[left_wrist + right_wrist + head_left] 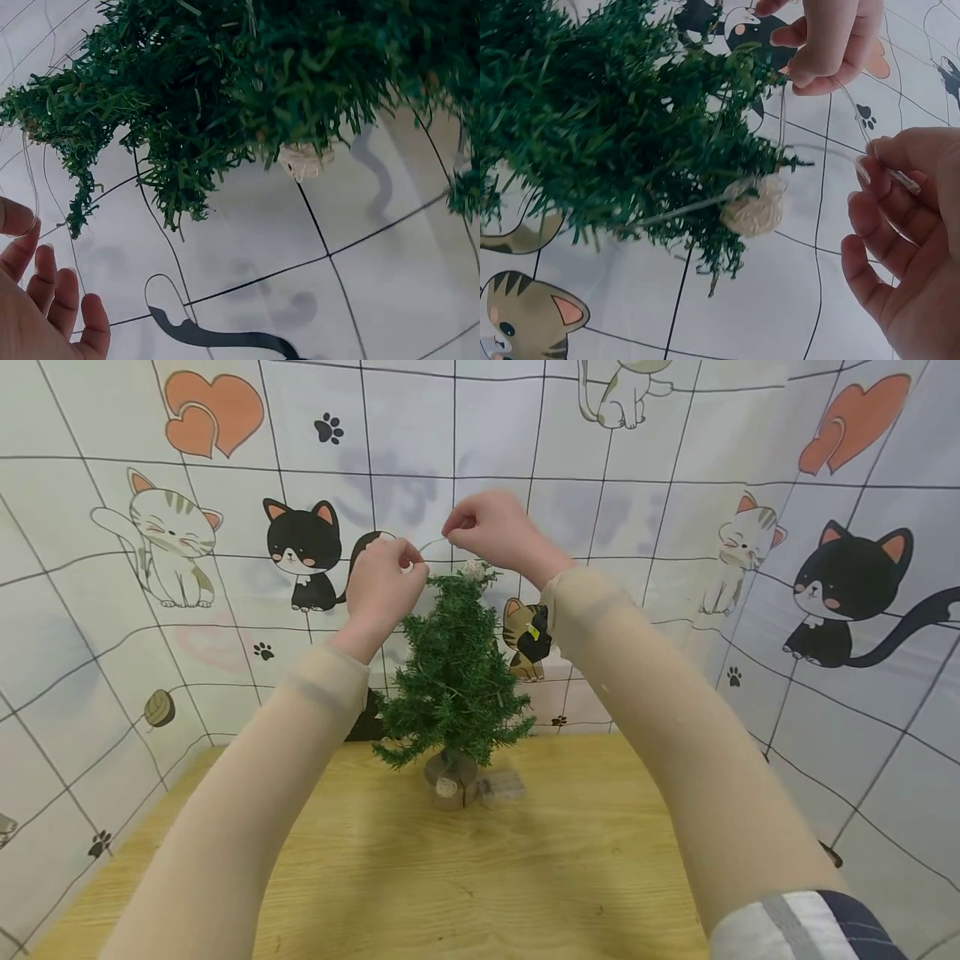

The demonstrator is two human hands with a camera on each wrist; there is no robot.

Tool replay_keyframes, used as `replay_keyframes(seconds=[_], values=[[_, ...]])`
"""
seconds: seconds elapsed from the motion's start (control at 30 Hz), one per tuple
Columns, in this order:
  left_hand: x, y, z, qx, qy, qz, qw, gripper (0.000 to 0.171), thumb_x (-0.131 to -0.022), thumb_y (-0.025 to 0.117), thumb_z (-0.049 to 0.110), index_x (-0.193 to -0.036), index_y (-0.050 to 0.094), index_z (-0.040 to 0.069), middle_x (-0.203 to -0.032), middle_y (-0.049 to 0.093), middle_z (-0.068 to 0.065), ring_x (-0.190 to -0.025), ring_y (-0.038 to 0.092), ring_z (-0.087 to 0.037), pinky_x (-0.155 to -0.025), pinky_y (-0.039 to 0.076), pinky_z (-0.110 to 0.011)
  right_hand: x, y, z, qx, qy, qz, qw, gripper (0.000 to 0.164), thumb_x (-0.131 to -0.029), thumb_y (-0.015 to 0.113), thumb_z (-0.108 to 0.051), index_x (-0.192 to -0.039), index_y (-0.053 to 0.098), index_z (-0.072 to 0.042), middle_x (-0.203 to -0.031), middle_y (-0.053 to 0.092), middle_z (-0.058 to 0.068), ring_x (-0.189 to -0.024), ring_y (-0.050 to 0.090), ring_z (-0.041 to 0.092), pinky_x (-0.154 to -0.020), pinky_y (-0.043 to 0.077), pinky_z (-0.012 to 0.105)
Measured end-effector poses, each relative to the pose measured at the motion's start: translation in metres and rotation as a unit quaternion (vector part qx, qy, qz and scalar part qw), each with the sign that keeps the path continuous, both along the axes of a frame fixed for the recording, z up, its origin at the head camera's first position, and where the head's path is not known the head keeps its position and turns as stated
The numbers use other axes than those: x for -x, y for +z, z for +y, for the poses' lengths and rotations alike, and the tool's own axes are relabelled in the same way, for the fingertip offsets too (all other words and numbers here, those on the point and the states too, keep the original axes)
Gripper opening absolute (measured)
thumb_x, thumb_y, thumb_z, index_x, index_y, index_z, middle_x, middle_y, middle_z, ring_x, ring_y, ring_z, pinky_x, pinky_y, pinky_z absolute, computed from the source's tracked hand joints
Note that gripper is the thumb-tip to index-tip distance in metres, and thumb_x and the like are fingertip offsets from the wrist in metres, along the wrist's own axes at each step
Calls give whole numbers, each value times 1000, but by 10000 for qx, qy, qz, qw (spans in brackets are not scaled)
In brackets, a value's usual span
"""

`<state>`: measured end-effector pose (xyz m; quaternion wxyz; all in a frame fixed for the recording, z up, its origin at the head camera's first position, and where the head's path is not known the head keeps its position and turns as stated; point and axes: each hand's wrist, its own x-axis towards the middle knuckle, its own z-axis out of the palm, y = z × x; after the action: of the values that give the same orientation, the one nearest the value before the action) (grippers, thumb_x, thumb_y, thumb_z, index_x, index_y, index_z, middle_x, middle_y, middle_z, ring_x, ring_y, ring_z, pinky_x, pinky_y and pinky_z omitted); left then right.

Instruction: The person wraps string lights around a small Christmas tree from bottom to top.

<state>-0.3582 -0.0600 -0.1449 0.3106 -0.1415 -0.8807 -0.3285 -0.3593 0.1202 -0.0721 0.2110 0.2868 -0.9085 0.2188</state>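
A small green artificial Christmas tree point(457, 668) stands on the table. Over its top, my left hand point(382, 585) and right hand point(498, 531) each pinch a thin clear wire point(861, 124), a short stretch of which spans the gap between them. In the right wrist view, a tail of the wire pokes out past the right thumb and forefinger. A cream woven ball point(756, 210) hangs at the tree's tip, beside a strand of wire running across the branches. The left wrist view catches my left fingers point(56, 289) at the lower left, near a branch.
The tree's round base point(459, 768) rests on the wooden table point(465, 877). Against it lie another pale ball point(446, 787) and a small clear box point(502, 785). Close behind hangs a white cloth point(637, 518) printed with cats and grid lines.
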Motion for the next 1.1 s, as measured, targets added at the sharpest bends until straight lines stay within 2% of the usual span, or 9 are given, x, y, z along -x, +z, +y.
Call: replay_keyframes(seconds=[0.13, 0.27, 0.47, 0.63, 0.8, 0.93, 1.1], values=[[0, -6, -5, -757, -265, -129, 9967, 28, -100, 43, 29, -108, 64, 11, -108, 55, -5, -90, 50, -23, -76, 41, -37, 3, 0, -10, -7, 70, -225, 9997, 28, -97, 49, -13, -113, 71, -10, -104, 68, 1, -86, 57, 14, -73, 42, 27], [3, -10, -8, -1050, -345, -184, 9937, 28, -99, 45, 29, -108, 64, 10, -102, 58, -5, -82, 51, -24, -72, 41, -37, 6, 0, -16, -119, 32, -313, 9994, 23, -96, 51, -13, -111, 68, -9, -98, 69, 2, -86, 59, 14, -76, 43, 27], [11, -18, -9, -1057, -233, -556, 9926, 29, -99, 46, 31, -114, 63, 12, -105, 61, -4, -87, 55, -23, -74, 44, -37, 10, -1, -27, -608, -141, -141, 9979, 16, -95, 56, -14, -105, 68, -10, -98, 68, 1, -88, 59, 15, -84, 46, 30], [19, -20, -12, -1219, -309, -1010, 9869, 30, -99, 47, 30, -118, 63, 12, -114, 61, -5, -92, 55, -23, -76, 44, -37, 14, -3, -36, -822, -219, -87, 9963, 19, -96, 55, -14, -106, 71, -9, -105, 68, 3, -92, 59, 15, -87, 47, 31], [25, -19, -14, -997, -335, -1326, 9856, 31, -100, 46, 31, -120, 62, 12, -111, 62, -5, -85, 55, -23, -71, 43, -35, 19, -5, -41, -913, -243, -84, 9955, 26, -97, 50, -10, -110, 72, -7, -110, 69, 5, -98, 61, 17, -91, 47, 33], [25, -20, -11, -646, -455, -1466, 9860, 36, -101, 46, 34, -129, 58, 14, -117, 61, -7, -88, 57, -23, -71, 45, -36, 25, -7, -33, -885, -376, -232, 9951, 29, -98, 48, -12, -116, 70, -5, -117, 66, 8, -104, 60, 20, -94, 46, 35], [17, -26, -10, -635, -741, -1540, 9832, 40, -101, 48, 35, -135, 51, 16, -121, 59, -7, -93, 58, -24, -74, 47, -39, 37, -5, -22, -724, -437, -520, 9951, 29, -99, 51, -14, -120, 68, -3, -118, 66, 10, -96, 62, 23, -88, 48, 35]])
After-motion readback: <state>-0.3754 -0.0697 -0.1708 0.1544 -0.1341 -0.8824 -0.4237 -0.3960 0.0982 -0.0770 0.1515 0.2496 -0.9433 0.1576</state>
